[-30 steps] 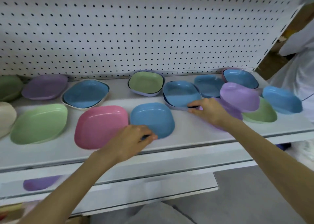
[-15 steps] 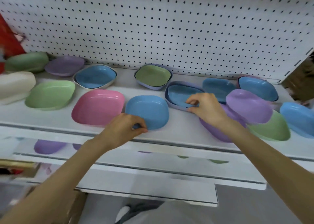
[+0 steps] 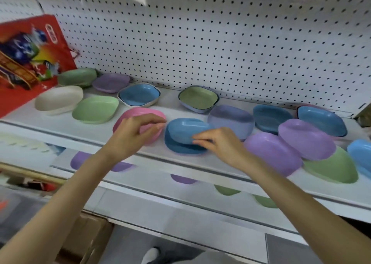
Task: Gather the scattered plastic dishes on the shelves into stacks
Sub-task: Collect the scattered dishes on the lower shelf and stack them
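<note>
Several pastel plastic dishes lie scattered on the white shelf (image 3: 60,127). My right hand (image 3: 220,143) pinches the near rim of a blue dish (image 3: 186,128), which sits upside down and tilted on a second blue dish (image 3: 180,148) at the shelf's front. Just above the pink dish (image 3: 138,112), my left hand (image 3: 134,135) hovers with loosely curled fingers and holds nothing. A lavender-blue dish (image 3: 230,119) sits right behind the blue pair.
Green (image 3: 95,109), cream (image 3: 58,99) and purple (image 3: 111,82) dishes lie to the left, and nested pairs (image 3: 138,94) (image 3: 197,99) stand by the pegboard. Purple (image 3: 305,138), green (image 3: 333,169) and blue (image 3: 271,117) dishes crowd the right. A red bag (image 3: 30,59) stands far left.
My right hand lifted the blue dish out of the lavender one and set it on the front blue dish. My left hand let go of that front dish and rose over the pink one.
</note>
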### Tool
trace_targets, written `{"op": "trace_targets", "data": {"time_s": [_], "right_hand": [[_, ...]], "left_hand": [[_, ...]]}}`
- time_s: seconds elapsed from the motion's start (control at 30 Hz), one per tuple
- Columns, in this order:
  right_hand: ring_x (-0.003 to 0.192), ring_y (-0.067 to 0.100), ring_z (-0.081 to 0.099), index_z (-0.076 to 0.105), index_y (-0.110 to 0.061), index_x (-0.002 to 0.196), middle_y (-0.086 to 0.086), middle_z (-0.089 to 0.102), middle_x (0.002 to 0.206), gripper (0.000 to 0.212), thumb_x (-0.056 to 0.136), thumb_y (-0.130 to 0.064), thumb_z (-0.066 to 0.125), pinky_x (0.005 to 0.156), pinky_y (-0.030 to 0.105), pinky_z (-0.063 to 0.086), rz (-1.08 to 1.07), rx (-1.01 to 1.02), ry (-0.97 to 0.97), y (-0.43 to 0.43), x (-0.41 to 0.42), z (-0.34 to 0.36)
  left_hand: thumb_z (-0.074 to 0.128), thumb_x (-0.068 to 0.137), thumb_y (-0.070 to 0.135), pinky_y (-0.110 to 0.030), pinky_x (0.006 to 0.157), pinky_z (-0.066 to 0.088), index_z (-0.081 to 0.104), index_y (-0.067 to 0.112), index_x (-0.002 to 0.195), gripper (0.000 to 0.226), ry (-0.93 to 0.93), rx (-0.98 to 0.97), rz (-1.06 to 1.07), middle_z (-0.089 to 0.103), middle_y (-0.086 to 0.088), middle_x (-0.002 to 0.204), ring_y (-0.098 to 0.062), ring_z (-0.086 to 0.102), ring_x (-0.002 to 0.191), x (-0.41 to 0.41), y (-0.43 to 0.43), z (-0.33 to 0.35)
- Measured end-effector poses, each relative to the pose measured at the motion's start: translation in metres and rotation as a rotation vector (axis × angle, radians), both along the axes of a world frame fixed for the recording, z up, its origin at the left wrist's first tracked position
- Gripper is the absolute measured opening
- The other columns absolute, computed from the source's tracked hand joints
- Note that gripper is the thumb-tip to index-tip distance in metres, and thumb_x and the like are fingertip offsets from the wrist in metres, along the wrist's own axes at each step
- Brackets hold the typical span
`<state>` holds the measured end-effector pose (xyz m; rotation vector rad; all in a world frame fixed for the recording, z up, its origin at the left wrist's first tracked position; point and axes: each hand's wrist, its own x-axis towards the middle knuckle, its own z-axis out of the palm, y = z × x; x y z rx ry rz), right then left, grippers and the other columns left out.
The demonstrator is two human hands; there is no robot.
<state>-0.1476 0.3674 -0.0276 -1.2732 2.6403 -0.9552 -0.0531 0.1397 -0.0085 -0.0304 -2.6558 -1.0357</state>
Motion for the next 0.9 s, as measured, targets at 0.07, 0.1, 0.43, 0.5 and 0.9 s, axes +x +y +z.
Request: {"op": "trace_targets", "data": {"time_s": [0.07, 0.1, 0.43, 0.5, 0.9], "right_hand": [[0.099, 0.021, 0.064, 0.072, -0.018, 0.103, -0.004, 0.072, 0.106, 0.02, 0.09, -0.026, 0.059, 0.086, 0.038, 0.048, 0.044, 0.078, 0.003, -0.009, 0.001, -0.011], [0.098, 0.021, 0.063, 0.072, -0.018, 0.103, -0.005, 0.071, 0.106, 0.02, 0.091, -0.026, 0.058, 0.084, 0.037, 0.048, 0.07, 0.103, -0.012, -0.011, 0.0, -0.016], [0.124, 0.023, 0.048, 0.06, -0.011, 0.122, 0.005, 0.058, 0.13, 0.047, 0.087, -0.042, 0.058, 0.101, 0.041, 0.038, 0.051, 0.398, 0.085, 0.002, -0.013, -0.015], [0.124, 0.021, 0.048, 0.059, -0.014, 0.124, 0.002, 0.058, 0.13, 0.046, 0.088, -0.043, 0.056, 0.1, 0.039, 0.039, 0.051, 0.429, 0.026, 0.003, -0.014, -0.017], [0.127, 0.014, 0.047, 0.058, -0.018, 0.126, -0.004, 0.054, 0.136, 0.041, 0.09, -0.036, 0.057, 0.105, 0.028, 0.034, -0.027, 0.255, 0.031, 0.016, -0.01, -0.016]], "left_hand": [[0.044, 0.076, 0.064, -0.019, 0.094, 0.04, 0.062, 0.028, 0.118, 0.058, -0.099, -0.098, -0.047, 0.06, 0.026, 0.113, -0.001, 0.055, 0.108, 0.002, -0.004, -0.008], [0.044, 0.074, 0.069, -0.02, 0.094, 0.039, 0.058, 0.032, 0.122, 0.062, -0.14, -0.134, -0.067, 0.057, 0.023, 0.117, -0.002, 0.054, 0.111, 0.002, -0.005, -0.013], [0.053, 0.09, 0.044, -0.024, 0.111, 0.018, 0.044, 0.027, 0.138, 0.052, -0.402, -0.425, -0.271, 0.034, 0.008, 0.149, -0.012, 0.031, 0.137, -0.031, 0.014, -0.017], [0.052, 0.089, 0.048, -0.021, 0.109, 0.015, 0.041, 0.027, 0.14, 0.056, -0.442, -0.496, -0.308, 0.032, 0.007, 0.151, -0.013, 0.029, 0.137, -0.039, 0.017, -0.017], [0.048, 0.091, 0.047, -0.025, 0.112, 0.012, 0.038, 0.032, 0.141, 0.052, -0.52, -0.539, -0.364, 0.025, 0.007, 0.153, -0.019, 0.02, 0.141, -0.047, 0.015, -0.033]]}}
